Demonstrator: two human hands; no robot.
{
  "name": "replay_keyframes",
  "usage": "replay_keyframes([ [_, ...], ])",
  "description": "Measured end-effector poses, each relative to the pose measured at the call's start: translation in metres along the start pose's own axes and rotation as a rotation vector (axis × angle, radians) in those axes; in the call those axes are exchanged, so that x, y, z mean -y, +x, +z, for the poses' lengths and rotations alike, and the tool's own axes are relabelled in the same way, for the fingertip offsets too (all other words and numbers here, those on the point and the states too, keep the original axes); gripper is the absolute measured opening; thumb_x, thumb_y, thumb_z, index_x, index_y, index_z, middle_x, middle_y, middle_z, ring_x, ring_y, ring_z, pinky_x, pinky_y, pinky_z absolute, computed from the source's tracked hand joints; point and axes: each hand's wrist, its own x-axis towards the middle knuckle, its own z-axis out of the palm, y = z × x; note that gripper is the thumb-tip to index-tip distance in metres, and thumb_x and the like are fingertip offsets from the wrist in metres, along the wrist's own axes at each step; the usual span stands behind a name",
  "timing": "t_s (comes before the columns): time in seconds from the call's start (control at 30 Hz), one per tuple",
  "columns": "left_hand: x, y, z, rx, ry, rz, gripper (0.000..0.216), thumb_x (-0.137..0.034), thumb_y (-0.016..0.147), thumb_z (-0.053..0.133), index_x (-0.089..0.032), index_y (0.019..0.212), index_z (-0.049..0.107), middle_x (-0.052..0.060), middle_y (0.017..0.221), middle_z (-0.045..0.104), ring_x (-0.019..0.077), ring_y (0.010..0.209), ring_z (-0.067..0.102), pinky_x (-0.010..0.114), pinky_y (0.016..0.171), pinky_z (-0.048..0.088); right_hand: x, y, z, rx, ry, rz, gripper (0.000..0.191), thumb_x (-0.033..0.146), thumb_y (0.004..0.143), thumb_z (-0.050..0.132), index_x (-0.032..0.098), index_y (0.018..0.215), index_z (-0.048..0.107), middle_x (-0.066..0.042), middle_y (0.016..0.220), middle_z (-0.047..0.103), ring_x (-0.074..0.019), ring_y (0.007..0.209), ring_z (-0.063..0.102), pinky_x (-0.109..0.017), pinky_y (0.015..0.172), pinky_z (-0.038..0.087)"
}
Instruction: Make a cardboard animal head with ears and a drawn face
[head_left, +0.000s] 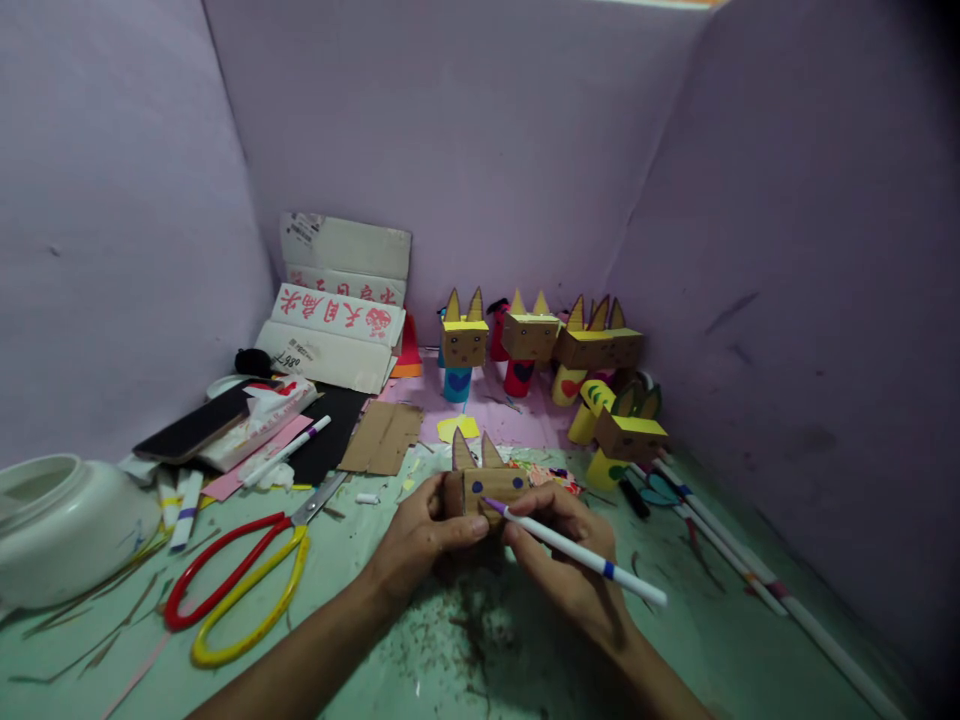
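A small brown cardboard cat head (498, 484) with two pointed ears and two dark blue eye dots is gripped in my left hand (424, 535), thumb across its lower front. My right hand (566, 545) pinches a white marker (577, 550) with a blue band and a purple tip. That tip is at the front of the cardboard face, below and between the eyes; whether it touches cannot be told. The lower part of the head is hidden by my fingers. Just behind it lies a yellow paper scrap (457, 428).
Finished-looking cardboard cat figures (465, 350) stand at the back and right. Large red and yellow scissors (259, 570) lie left, near a white pot (71, 530). Folded cardboard (337, 310) leans on the back wall. White sticks (772, 580) lie right; dark crumbs litter the green tabletop (360, 660).
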Motion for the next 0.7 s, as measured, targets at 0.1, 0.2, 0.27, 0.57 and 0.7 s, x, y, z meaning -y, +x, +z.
replay_keyframes([
  [0.1, -0.0011, -0.0008, -0.0005, -0.019, 0.055, -0.047, 0.069, -0.034, 0.059, 0.079, -0.012, 0.119, 0.053, 0.013, 0.102, 0.069, 0.021, 0.073, 0.066, 0.021, 0.045, 0.045, -0.0028, -0.0022, -0.001, -0.011, -0.011, -0.003, 0.014, 0.034, 0.074, 0.062, 0.02, 0.07, 0.062, 0.0, 0.056, 0.063, -0.0138, 0.048, 0.052, -0.024, 0.044, 0.035],
  [0.2, -0.0029, -0.0014, -0.0011, -0.037, 0.098, -0.079, 0.073, -0.036, 0.06, 0.078, -0.012, 0.123, 0.05, 0.013, 0.1, 0.069, 0.0183, 0.065, 0.064, 0.018, 0.036, 0.037, -0.0049, -0.0033, -0.0018, 0.011, 0.048, -0.022, 0.018, 0.035, 0.078, 0.059, 0.02, 0.069, 0.059, -0.001, 0.058, 0.064, -0.0131, 0.047, 0.051, -0.024, 0.045, 0.036],
  [0.27, -0.0035, -0.0014, -0.0017, -0.038, 0.105, -0.081, 0.076, -0.036, 0.058, 0.079, -0.012, 0.124, 0.049, 0.013, 0.101, 0.068, 0.0171, 0.063, 0.063, 0.018, 0.036, 0.038, -0.0055, -0.0033, -0.0021, 0.029, 0.045, -0.034, 0.018, 0.035, 0.079, 0.058, 0.02, 0.07, 0.059, -0.001, 0.059, 0.064, -0.0131, 0.049, 0.051, -0.024, 0.046, 0.037],
  [0.57, -0.0035, 0.002, -0.0031, -0.018, 0.111, -0.1, 0.078, -0.039, 0.057, 0.081, -0.013, 0.123, 0.049, 0.013, 0.103, 0.068, 0.0185, 0.071, 0.065, 0.017, 0.04, 0.04, 0.0011, 0.0027, 0.0002, 0.037, 0.014, -0.116, 0.008, 0.027, 0.075, 0.06, 0.02, 0.072, 0.06, 0.0, 0.06, 0.063, -0.0141, 0.052, 0.056, -0.024, 0.049, 0.041],
  [0.7, -0.0045, 0.0024, -0.0026, -0.024, 0.147, -0.106, 0.079, -0.042, 0.057, 0.081, -0.013, 0.123, 0.049, 0.012, 0.097, 0.069, 0.0187, 0.068, 0.065, 0.017, 0.037, 0.038, 0.004, 0.0042, 0.0017, 0.036, 0.06, -0.095, 0.007, 0.026, 0.072, 0.062, 0.019, 0.071, 0.059, 0.0, 0.06, 0.062, -0.0137, 0.052, 0.054, -0.024, 0.048, 0.039],
])
